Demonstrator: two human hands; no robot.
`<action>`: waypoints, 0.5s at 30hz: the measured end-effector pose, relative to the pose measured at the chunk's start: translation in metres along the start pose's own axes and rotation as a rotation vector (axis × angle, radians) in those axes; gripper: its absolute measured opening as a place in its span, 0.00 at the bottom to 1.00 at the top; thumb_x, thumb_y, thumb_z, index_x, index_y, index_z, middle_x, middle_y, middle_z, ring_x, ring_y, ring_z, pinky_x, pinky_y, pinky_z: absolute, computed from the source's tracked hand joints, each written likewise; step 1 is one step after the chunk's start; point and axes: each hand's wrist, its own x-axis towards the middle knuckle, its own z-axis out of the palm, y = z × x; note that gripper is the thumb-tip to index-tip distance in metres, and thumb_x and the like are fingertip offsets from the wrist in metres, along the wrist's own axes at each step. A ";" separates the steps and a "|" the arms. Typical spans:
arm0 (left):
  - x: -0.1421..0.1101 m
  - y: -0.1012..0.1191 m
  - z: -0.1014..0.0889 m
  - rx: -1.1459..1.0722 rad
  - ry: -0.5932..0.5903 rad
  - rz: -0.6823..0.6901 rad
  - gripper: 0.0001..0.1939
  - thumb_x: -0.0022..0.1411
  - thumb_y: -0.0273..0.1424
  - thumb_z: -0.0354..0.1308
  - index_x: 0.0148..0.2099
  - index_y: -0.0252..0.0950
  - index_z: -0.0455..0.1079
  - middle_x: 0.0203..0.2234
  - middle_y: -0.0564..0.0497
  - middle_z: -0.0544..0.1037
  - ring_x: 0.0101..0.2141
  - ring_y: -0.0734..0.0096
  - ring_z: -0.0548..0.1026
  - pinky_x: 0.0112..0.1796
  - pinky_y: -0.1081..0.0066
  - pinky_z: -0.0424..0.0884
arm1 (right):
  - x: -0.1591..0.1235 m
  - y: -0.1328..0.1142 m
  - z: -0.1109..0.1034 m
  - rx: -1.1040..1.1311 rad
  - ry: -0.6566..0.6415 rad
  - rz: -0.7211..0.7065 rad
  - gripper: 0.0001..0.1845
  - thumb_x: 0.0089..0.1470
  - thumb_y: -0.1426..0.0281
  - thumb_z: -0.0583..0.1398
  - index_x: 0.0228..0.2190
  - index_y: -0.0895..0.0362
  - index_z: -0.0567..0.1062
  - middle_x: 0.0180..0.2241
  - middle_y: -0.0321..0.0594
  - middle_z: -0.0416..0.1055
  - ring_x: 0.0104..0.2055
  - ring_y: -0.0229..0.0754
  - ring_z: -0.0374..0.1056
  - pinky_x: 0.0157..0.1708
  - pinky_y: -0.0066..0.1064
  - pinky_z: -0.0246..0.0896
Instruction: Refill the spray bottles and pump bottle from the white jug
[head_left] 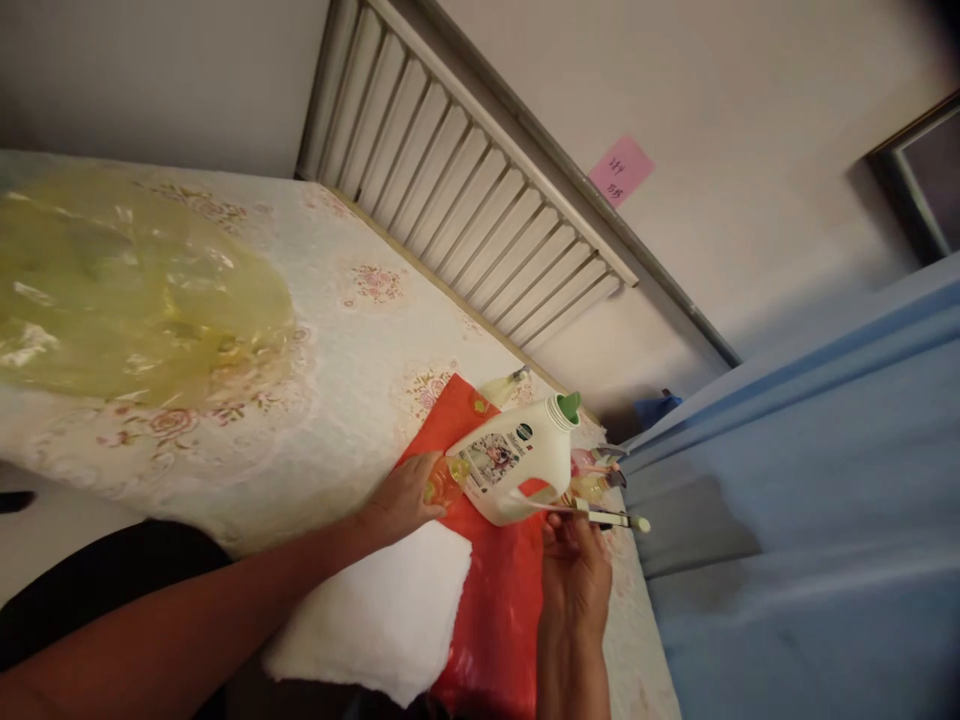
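My left hand (401,500) is closed around a small clear bottle (448,482) with yellow markings; the red beneath shows through it. In my right hand (577,570), the fingers pinch a pale pump top (600,515) with a thin tube pointing left. Between and just beyond both hands is a large white jug (529,450) with a printed label, a handle and an open neck with a green spout inside. Red plastic sheeting (495,610) lies beneath these things. A white cloth or paper sheet (375,610) is below my left wrist.
A big yellow plastic bag (135,290) covers the left of the flowered tablecloth (352,390). Several small bottles (596,475) stand right of the jug. A radiator (465,170) is behind the table, and a blue curtain (810,480) hangs at the right.
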 end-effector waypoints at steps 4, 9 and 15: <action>0.000 0.002 -0.001 0.032 -0.034 -0.005 0.39 0.47 0.26 0.67 0.62 0.39 0.59 0.56 0.43 0.72 0.58 0.51 0.70 0.60 0.53 0.64 | 0.006 -0.006 -0.029 -0.011 -0.001 0.006 0.18 0.37 0.67 0.73 0.31 0.57 0.75 0.26 0.32 0.75 0.22 0.31 0.66 0.20 0.22 0.62; 0.000 0.002 -0.001 0.038 -0.021 0.003 0.39 0.48 0.27 0.68 0.62 0.41 0.60 0.56 0.44 0.72 0.57 0.52 0.70 0.59 0.53 0.65 | 0.006 -0.003 -0.063 -0.395 -0.039 -0.044 0.18 0.41 0.61 0.72 0.31 0.58 0.76 0.21 0.29 0.69 0.20 0.31 0.61 0.20 0.23 0.57; 0.001 0.002 -0.001 0.048 -0.029 0.004 0.39 0.49 0.27 0.67 0.62 0.37 0.60 0.57 0.40 0.71 0.58 0.50 0.69 0.60 0.54 0.64 | 0.005 0.011 -0.084 -0.950 -0.316 -0.053 0.19 0.46 0.57 0.66 0.36 0.59 0.80 0.19 0.29 0.63 0.21 0.36 0.58 0.21 0.28 0.53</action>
